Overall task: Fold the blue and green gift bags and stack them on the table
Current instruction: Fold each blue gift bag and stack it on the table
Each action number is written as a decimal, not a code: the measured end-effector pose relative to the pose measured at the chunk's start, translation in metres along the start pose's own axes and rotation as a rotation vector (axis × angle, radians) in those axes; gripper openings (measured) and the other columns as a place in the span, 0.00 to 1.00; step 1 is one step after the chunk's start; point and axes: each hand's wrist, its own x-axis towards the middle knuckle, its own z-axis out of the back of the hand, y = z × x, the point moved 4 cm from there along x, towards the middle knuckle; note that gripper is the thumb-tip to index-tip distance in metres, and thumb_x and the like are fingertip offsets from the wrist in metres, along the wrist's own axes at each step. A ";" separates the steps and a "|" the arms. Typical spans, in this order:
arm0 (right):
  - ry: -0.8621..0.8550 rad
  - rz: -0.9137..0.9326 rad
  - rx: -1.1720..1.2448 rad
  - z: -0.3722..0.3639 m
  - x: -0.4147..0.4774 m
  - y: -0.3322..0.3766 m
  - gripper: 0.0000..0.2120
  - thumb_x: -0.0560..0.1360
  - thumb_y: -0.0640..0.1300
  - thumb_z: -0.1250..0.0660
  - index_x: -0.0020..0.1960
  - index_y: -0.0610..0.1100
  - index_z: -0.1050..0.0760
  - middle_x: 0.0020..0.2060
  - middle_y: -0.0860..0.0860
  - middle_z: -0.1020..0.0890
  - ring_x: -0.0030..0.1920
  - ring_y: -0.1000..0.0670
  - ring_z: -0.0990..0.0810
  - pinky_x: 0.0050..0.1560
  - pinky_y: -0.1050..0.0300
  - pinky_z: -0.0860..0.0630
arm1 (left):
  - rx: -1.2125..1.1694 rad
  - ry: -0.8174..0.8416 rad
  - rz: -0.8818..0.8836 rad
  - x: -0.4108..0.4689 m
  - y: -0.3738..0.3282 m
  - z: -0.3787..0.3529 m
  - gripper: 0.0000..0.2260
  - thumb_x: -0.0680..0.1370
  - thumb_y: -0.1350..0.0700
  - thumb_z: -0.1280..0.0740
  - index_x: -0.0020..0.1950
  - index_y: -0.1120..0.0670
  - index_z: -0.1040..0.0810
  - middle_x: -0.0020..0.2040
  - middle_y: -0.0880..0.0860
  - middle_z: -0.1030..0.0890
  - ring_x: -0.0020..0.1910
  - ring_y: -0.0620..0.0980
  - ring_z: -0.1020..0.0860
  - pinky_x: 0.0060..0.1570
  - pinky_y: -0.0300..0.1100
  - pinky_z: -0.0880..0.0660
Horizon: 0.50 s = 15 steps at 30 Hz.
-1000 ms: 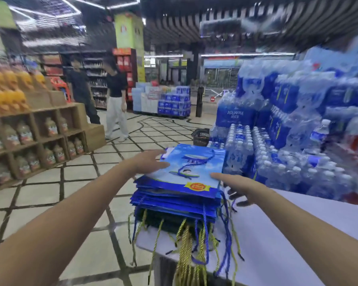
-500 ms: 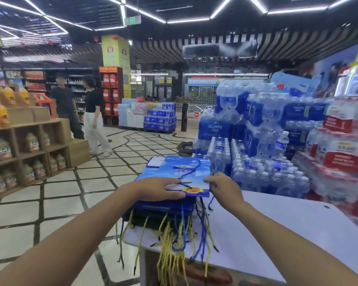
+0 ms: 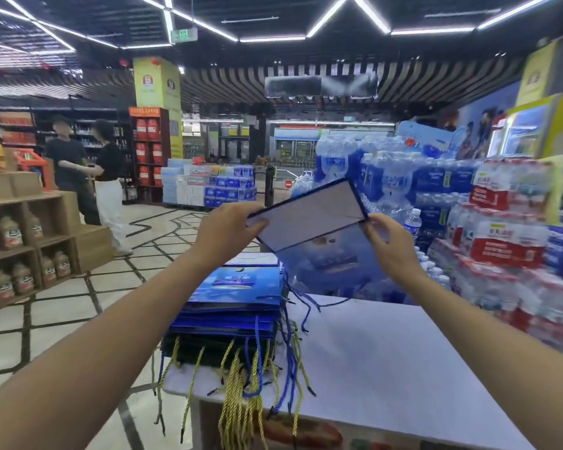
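Note:
I hold a blue gift bag (image 3: 325, 251) up in the air above the white table (image 3: 387, 358), its pale rectangular base turned towards me. My left hand (image 3: 228, 230) grips the base's left corner. My right hand (image 3: 390, 243) pinches the right corner. The bag's blue cords trail down to the table. Below it lies a stack of folded blue gift bags (image 3: 234, 306) at the table's left edge, resting on darker green bags (image 3: 208, 350). Blue and yellow cords hang over the table's front edge.
Shrink-wrapped water bottle packs (image 3: 501, 241) are piled high along the table's right and far side. Wooden shelves with bottles (image 3: 23, 251) stand at the left across a tiled floor. Two people (image 3: 88, 177) stand by the far shelves.
Both hands took the top blue bag off the stack and raised it, turning its base towards me. My view tilted upward.

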 end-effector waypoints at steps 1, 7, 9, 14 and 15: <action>-0.014 -0.025 0.060 0.009 0.003 -0.002 0.06 0.84 0.44 0.35 0.57 0.48 0.20 0.46 0.57 0.18 0.46 0.58 0.20 0.44 0.68 0.29 | -0.014 -0.049 -0.003 0.009 -0.010 -0.001 0.10 0.79 0.49 0.29 0.61 0.44 0.19 0.51 0.47 0.16 0.51 0.54 0.19 0.45 0.49 0.22; -0.119 -0.330 0.238 0.035 0.001 -0.072 0.11 0.83 0.46 0.37 0.50 0.38 0.23 0.42 0.40 0.19 0.41 0.51 0.25 0.42 0.52 0.30 | 0.049 -0.142 -0.207 0.022 -0.086 -0.050 0.26 0.75 0.54 0.25 0.72 0.51 0.26 0.69 0.53 0.24 0.68 0.57 0.27 0.62 0.55 0.27; -0.143 -0.497 0.258 0.037 -0.012 -0.108 0.15 0.83 0.45 0.37 0.45 0.34 0.26 0.35 0.39 0.27 0.37 0.50 0.32 0.38 0.53 0.37 | -0.010 -0.040 -0.335 0.004 -0.112 -0.085 0.18 0.76 0.56 0.27 0.67 0.50 0.20 0.67 0.53 0.22 0.65 0.58 0.25 0.60 0.54 0.26; -0.039 -0.794 0.182 0.031 -0.066 -0.201 0.14 0.81 0.43 0.37 0.43 0.33 0.26 0.36 0.40 0.28 0.38 0.47 0.32 0.39 0.54 0.39 | -0.110 0.589 -0.376 -0.079 -0.144 -0.188 0.14 0.84 0.53 0.37 0.68 0.48 0.20 0.72 0.48 0.24 0.70 0.51 0.27 0.63 0.50 0.27; -0.014 -0.845 0.166 0.030 -0.078 -0.216 0.16 0.80 0.44 0.35 0.46 0.29 0.26 0.36 0.37 0.27 0.40 0.47 0.31 0.41 0.52 0.38 | -0.127 0.672 -0.375 -0.096 -0.146 -0.203 0.15 0.85 0.52 0.38 0.70 0.48 0.21 0.72 0.48 0.25 0.70 0.51 0.28 0.65 0.51 0.28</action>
